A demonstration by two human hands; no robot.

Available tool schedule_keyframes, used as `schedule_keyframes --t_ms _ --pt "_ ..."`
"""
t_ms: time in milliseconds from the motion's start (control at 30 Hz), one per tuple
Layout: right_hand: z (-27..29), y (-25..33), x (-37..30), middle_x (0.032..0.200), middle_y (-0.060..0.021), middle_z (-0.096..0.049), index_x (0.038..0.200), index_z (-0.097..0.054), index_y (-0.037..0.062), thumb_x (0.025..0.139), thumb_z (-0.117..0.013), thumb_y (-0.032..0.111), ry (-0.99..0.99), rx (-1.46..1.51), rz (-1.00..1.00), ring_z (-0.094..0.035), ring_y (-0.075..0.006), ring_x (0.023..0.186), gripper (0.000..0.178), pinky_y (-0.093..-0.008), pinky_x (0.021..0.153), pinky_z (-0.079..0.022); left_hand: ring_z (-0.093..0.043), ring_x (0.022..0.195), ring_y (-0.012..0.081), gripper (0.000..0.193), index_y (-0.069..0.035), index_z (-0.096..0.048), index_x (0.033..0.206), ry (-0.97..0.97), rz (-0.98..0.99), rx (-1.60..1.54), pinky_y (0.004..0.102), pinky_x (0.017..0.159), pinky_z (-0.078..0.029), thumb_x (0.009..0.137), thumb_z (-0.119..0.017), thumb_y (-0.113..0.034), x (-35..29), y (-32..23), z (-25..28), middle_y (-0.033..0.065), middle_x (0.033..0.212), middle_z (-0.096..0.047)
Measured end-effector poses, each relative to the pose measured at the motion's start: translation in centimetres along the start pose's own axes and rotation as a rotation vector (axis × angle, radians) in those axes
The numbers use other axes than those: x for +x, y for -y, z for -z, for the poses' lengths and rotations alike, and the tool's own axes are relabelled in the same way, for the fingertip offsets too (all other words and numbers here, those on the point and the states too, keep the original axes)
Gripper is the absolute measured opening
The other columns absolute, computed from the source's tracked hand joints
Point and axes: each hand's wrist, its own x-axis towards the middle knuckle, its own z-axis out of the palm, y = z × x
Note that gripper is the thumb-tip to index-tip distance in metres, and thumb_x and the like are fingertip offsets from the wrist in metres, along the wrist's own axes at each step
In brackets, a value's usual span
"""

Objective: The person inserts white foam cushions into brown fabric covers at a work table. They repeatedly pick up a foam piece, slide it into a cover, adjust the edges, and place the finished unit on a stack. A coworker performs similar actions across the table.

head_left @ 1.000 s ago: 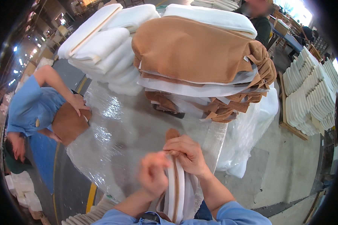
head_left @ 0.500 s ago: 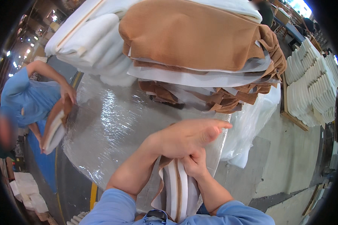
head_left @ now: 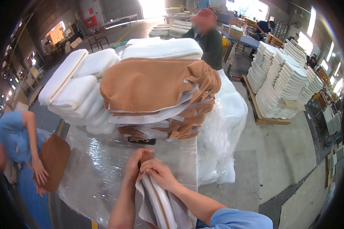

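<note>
White padded cushion with tan piping stood on edge at near end of plastic-wrapped table, brown cover bunched at its top. Left hand curled over top edge, fingers closed on brown fabric; right hand pinching same spot, fingers pressed together. Judged early to midway: cover only at top, most of pad bare. Tall stack of brown covers and white cushions beyond. Co-worker in blue at left holding brown piece.
</note>
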Motion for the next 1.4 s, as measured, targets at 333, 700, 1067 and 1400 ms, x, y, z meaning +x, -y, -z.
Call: schedule_keyframes --t_ms 333,700,1067,1400 --pt "4.4 8.4 -22.8 0.143 -0.0101 -0.061 0.145 -0.057 0.0028 0.11 -0.053 0.024 -0.175 0.145 -0.634 -0.053 -0.0187 0.135 0.041 -0.0359 0.114 -0.042 -0.061 0.076 0.0183 0.027 -0.008 -0.065 0.093 -0.399 0.086 0.328 0.0352 0.07 -0.053 0.097 -0.058 -0.034 -7.4 -2.8 7.3 0.0045 0.081 -0.062" --pt "6.1 4.6 -23.5 0.132 -0.012 -0.069 0.135 -0.065 0.0003 0.116 -0.025 0.05 -0.601 0.333 -0.617 -0.059 -0.0231 0.128 0.067 -0.0375 0.116 -0.039 -0.059 0.098 0.0167 0.031 -0.013 -0.057 0.101 -1.008 -0.044 0.068 0.0356 0.087 -0.047 0.107 -0.05 -0.042 -28.3 -1.1 7.1 0.0026 0.099 -0.058" --pt "6.6 5.1 -14.5 0.128 -0.0122 -0.066 0.134 -0.065 0.0021 0.115 -0.025 0.057 -0.471 0.372 -0.573 -0.058 -0.0217 0.121 0.07 -0.0365 0.112 -0.04 -0.055 0.112 0.0179 0.033 -0.009 -0.053 0.111 -1.048 -0.06 -0.049 0.0374 0.103 -0.043 0.113 -0.042 -0.04 -38.3 2.0 1.9 0.0073 0.111 -0.055" --pt "7.8 5.1 -15.7 0.133 -0.0082 -0.065 0.136 -0.064 0.0021 0.109 -0.055 0.037 -0.396 0.369 -0.523 -0.061 -0.017 0.115 0.045 -0.032 0.103 -0.045 -0.054 0.123 0.0207 0.043 -0.003 -0.056 0.133 -0.773 0.009 0.042 0.0376 0.107 -0.042 0.112 -0.046 -0.039 -39.6 1.6 3.1 0.0087 0.131 -0.056"
